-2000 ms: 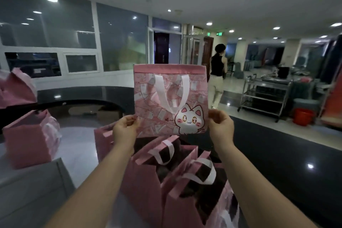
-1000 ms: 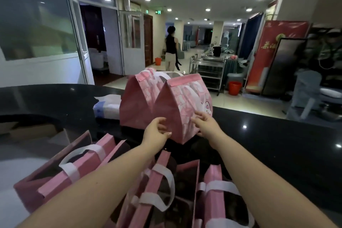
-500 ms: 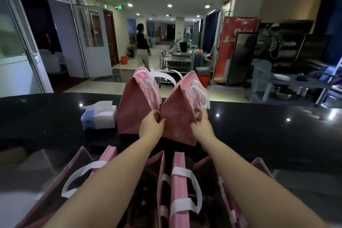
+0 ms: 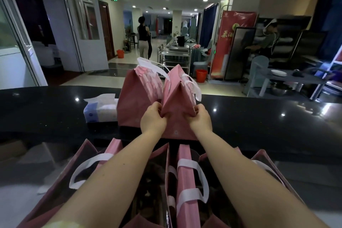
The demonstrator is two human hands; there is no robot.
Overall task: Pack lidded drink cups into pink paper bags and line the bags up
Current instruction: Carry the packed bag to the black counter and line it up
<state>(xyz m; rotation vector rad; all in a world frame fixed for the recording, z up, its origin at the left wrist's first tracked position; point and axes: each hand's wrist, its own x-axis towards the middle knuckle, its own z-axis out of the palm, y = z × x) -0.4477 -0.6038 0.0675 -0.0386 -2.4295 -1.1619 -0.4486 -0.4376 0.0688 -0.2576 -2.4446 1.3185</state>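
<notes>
Your left hand [image 4: 152, 120] and right hand [image 4: 201, 119] each pinch a lower side edge of the pink bag [image 4: 177, 114], which stands at the near edge of the black worktop [image 4: 259, 122], touching a second pink bag [image 4: 133, 102] on its left. A tissue pack [image 4: 100, 111] sits just left of that one; open bags [image 4: 187, 181] crowd below your forearms.

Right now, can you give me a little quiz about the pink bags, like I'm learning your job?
1. True or false: the left hand and the right hand grip the same pink bag.
2. What sits on the black counter, left of the other bag? A teapot, B tissue pack, C shoe.
3. Fill in: the bags' handles are ____.

Key: 1 true; 2 B; 3 white.
</notes>
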